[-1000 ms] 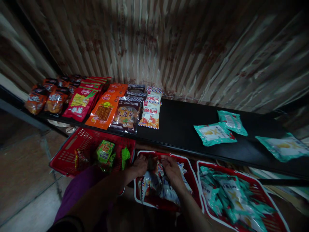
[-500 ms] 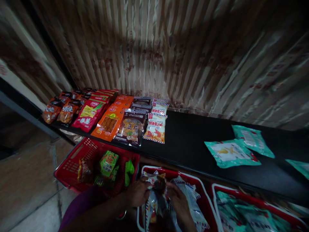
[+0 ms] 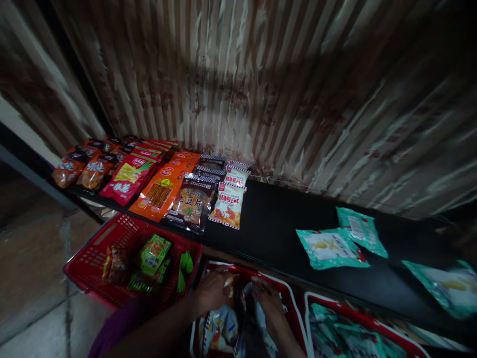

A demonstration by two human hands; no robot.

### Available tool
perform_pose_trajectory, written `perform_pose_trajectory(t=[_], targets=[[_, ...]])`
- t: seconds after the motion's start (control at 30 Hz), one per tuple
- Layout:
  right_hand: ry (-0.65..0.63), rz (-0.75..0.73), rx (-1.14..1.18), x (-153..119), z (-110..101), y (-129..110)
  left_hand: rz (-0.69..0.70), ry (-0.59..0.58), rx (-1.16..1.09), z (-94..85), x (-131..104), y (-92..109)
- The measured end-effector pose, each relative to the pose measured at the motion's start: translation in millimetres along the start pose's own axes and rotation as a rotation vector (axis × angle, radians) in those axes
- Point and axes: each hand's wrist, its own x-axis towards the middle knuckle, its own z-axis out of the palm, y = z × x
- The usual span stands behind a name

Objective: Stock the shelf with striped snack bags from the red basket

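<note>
Both my hands are down inside a red basket with a white rim (image 3: 296, 303), among snack bags with striped edges. My left hand (image 3: 214, 291) is closed on the upper part of a white and orange snack bag (image 3: 222, 323). Opposite it, my right hand (image 3: 269, 301) has its fingers bent over the edge of another snack bag (image 3: 261, 318) in the same basket; its fingertips are dim. On the black shelf above, similar white snack bags (image 3: 228, 204) lie in an overlapping row, beside dark brown potato-chip bags (image 3: 192, 201).
Orange bags (image 3: 158, 194), pink bags (image 3: 128, 176) and small orange-black bags (image 3: 95, 171) fill the shelf's left end. Teal bags (image 3: 331, 247) lie rightward, one blurred (image 3: 452, 291). A red basket (image 3: 87, 248) stands left; another with teal bags (image 3: 372, 320) stands right.
The view has shifted right, so the shelf goods appear further left. My hands have gone from holding a bag together above the basket to being lower and apart among the bags.
</note>
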Motion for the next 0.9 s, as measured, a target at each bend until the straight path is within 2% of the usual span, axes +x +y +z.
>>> perform_pose_trajectory(t=[0.1, 0.17, 0.3, 0.4, 0.57, 0.73, 0.9], targets=[[-0.014, -0.008, 0.006, -7, -4, -20, -0.03, 0.062, 0.016, 0.9, -7, 5], [-0.009, -0.019, 0.007, -13, -6, -30, -0.037, 0.077, 0.027, 7.6, -16, 9], [-0.02, -0.009, 0.036, -24, -6, -42, -0.017, -0.002, 0.074, 27.8, -36, 20], [-0.029, 0.007, 0.041, -30, -4, -43, -0.007, -0.072, 0.1, 38.1, -42, 25], [-0.08, 0.065, 0.004, -29, -6, -37, -0.009, -0.087, 0.076, 36.6, -24, 16], [-0.019, 0.118, 0.093, -21, -11, -33, -0.117, -0.03, 0.044, 30.4, -5, -6], [-0.061, 0.195, 0.03, -25, -14, -20, -0.107, -0.03, 0.086, 37.7, 16, -12]])
